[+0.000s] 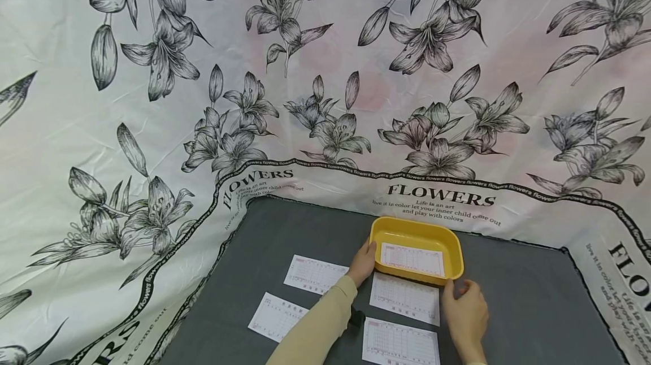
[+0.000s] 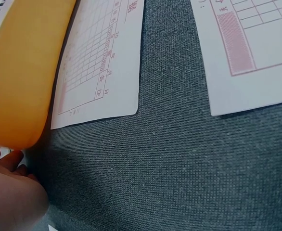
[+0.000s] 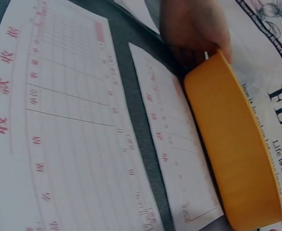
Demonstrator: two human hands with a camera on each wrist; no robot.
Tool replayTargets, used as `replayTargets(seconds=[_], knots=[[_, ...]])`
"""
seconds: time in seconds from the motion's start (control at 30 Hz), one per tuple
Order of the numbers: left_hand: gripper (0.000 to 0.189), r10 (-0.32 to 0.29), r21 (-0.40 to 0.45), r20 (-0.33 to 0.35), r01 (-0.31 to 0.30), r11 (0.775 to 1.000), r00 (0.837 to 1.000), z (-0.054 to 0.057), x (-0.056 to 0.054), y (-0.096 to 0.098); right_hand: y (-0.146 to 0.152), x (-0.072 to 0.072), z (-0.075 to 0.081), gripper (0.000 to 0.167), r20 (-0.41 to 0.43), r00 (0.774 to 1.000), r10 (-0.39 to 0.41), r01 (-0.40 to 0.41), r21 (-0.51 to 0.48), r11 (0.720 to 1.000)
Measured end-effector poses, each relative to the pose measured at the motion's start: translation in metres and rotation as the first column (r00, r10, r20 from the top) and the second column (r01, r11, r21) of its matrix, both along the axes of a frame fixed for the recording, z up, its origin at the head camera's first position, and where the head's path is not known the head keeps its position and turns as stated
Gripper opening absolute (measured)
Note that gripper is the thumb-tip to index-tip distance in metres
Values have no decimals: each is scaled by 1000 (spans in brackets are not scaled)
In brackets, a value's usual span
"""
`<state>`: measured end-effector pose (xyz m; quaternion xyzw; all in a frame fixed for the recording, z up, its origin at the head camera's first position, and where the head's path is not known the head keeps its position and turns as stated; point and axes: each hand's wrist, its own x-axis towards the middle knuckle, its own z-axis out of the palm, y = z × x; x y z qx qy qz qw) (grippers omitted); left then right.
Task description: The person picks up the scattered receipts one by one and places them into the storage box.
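A yellow plastic tray (image 1: 452, 249) stands at the far side of the grey cloth, with a printed form slip (image 1: 412, 259) lying inside it. My left hand (image 1: 362, 263) grips the tray's left end, thumb at the rim; the left wrist view shows its curled fingers (image 2: 11, 161) at the tray's end. Beside the front right corner is my right hand (image 1: 467, 311), its fingers loosely bent and its thumb close to the rim. Whether that thumb touches the tray, I cannot tell. In the right wrist view, the tray's yellow side wall (image 3: 232, 144) faces the camera.
On the grey cloth (image 1: 529, 297) lie several red-printed slips: one slip (image 1: 404, 299) just in front of the tray, another slip (image 1: 400, 345) nearer, and two to the left, a far slip (image 1: 312, 273) and a near slip (image 1: 274, 315). Behind hangs a flower-printed sheet (image 1: 335, 195).
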<state>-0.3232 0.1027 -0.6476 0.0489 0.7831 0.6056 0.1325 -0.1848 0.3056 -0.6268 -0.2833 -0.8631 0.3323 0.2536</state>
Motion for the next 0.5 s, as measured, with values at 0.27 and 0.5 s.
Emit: replayTargets(seconds=[0.27,0.5], knots=[[56,-20,-2,5,20,1000,1000,-2,-2,3,-4,0,-20,64,144,989,-22,24,-14,1000],[56,-30,8,-16,30,1000,999,-2,-3,-1,-18,-6,-38,89,306,952,-2,1,3,1000]])
